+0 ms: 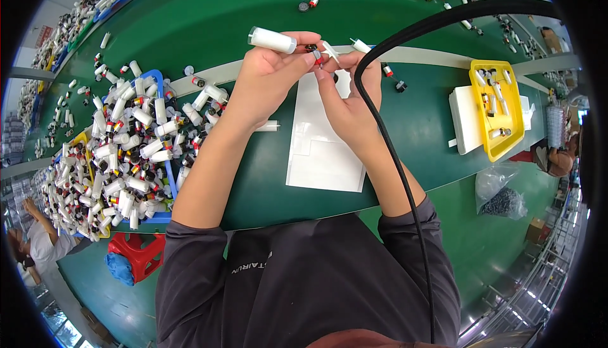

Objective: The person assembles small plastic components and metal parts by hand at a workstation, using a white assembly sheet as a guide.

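Over the near table, my left hand (pixel 269 75) has a white plastic cylinder (pixel 272 39) with a clear end lying across its fingers. Its thumb and fingertips pinch a small red and black part (pixel 317 57). My right hand (pixel 354 94) is closed close beside it, fingertips around a small white pointed plastic piece (pixel 330 51). The right thumb comes up against the lower end of the red and black part. The exact contact between the two small pieces is hidden by the fingers. Below both hands lies a white sheet (pixel 323 165) on the table.
A blue tray (pixel 172 180) heaped with white cylinders and small parts stands at left. Another white cylinder (pixel 267 126) lies by my left forearm. At right, a yellow tray (pixel 516 117) holds several pieces. Loose parts dot the green belt (pixel 240 6). A black cable (pixel 396 158) crosses in front.
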A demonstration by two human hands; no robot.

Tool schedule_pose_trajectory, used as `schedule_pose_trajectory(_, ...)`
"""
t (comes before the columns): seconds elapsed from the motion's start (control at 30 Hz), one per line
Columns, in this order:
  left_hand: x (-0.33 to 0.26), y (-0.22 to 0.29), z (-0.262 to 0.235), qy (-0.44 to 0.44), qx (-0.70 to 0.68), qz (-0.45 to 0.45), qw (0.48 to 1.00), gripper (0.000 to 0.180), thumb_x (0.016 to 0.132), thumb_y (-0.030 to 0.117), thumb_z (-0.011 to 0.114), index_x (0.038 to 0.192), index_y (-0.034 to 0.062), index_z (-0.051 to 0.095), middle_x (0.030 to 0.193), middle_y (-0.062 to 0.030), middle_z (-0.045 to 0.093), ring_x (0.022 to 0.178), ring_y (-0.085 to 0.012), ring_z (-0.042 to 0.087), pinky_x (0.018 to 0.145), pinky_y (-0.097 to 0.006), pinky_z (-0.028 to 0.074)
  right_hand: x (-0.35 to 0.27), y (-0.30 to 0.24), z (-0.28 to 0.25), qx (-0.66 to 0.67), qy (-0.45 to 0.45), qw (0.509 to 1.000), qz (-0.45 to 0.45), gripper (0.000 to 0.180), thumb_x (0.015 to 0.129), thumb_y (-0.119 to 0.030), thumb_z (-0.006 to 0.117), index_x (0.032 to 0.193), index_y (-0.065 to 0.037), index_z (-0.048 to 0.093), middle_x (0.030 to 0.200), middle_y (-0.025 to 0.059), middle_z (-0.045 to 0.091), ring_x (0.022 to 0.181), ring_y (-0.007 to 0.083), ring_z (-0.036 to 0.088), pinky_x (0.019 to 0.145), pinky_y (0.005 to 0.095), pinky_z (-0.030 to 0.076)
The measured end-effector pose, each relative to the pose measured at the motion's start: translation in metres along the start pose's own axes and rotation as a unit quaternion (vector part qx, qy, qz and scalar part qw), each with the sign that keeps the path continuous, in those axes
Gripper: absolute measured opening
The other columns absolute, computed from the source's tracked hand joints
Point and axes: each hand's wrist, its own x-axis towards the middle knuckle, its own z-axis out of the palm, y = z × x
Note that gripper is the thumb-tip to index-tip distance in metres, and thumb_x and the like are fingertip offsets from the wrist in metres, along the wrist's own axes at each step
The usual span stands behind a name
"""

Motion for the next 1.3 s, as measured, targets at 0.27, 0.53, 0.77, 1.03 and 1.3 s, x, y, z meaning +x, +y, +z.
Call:
schedule_pose_trajectory(0.27,0.001,0.002,0.0,-0.03,0.021,-0.001,0.999,0.031,0.099,0.002,0.06,0.13,-0.0023,0.058,0.118,-0.0109,0.068,0.108,-0.017,0.066,0.099,-0.032,0.053,0.019,-0.016,-0.023,0.204,-0.004,0.974,0.101,0.012,0.091,0.0,0.071,0.1,-0.001,0.063,0.098,0.0067,0.067,0.08,0.0092,0.062,0.072,0.0223,0.052)
schedule_pose_trajectory(0.53,-0.001,0.0,0.006,-0.024,0.067,-0.009,0.997,0.026,0.096,-0.001,0.06,0.121,-0.0029,0.064,0.111,-0.0073,0.07,0.103,-0.0122,0.066,0.094,-0.027,0.053,0.023,-0.023,-0.021,0.175,-0.03,0.965,0.194,0.011,0.093,-0.004,0.071,0.101,0.0,0.065,0.086,0.0021,0.067,0.076,0.0063,0.061,0.069,0.0218,0.051)
schedule_pose_trajectory(0.77,-0.001,-0.001,0.01,-0.026,0.076,0.002,0.997,0.027,0.095,0.002,0.064,0.121,-0.0023,0.065,0.106,-0.0055,0.07,0.099,-0.0102,0.066,0.087,-0.025,0.052,0.019,-0.02,-0.02,0.186,0.0,0.963,0.193,0.012,0.092,-0.005,0.071,0.101,-0.001,0.065,0.085,0.0019,0.067,0.074,0.0059,0.06,0.068,0.021,0.049)
schedule_pose_trajectory(1.03,0.0,-0.002,0.01,0.006,0.107,-0.02,0.994,0.021,0.094,0.005,0.068,0.114,0.0009,0.071,0.101,-0.0044,0.072,0.093,-0.0094,0.066,0.083,-0.024,0.052,0.02,-0.019,-0.022,0.174,-0.011,0.958,0.227,0.013,0.093,-0.009,0.071,0.101,-0.002,0.065,0.085,0.001,0.066,0.076,0.0064,0.061,0.069,0.0215,0.049)
schedule_pose_trajectory(1.3,0.002,0.002,0.009,-0.047,0.175,0.051,0.982,0.023,0.094,0.007,0.068,0.116,0.0028,0.073,0.104,-0.0071,0.074,0.091,-0.0125,0.067,0.081,-0.025,0.053,0.023,-0.003,-0.03,0.274,-0.052,0.911,0.303,0.023,0.092,-0.011,0.072,0.11,-0.009,0.058,0.096,-0.0001,0.064,0.091,0.01,0.058,0.084,0.0276,0.045)
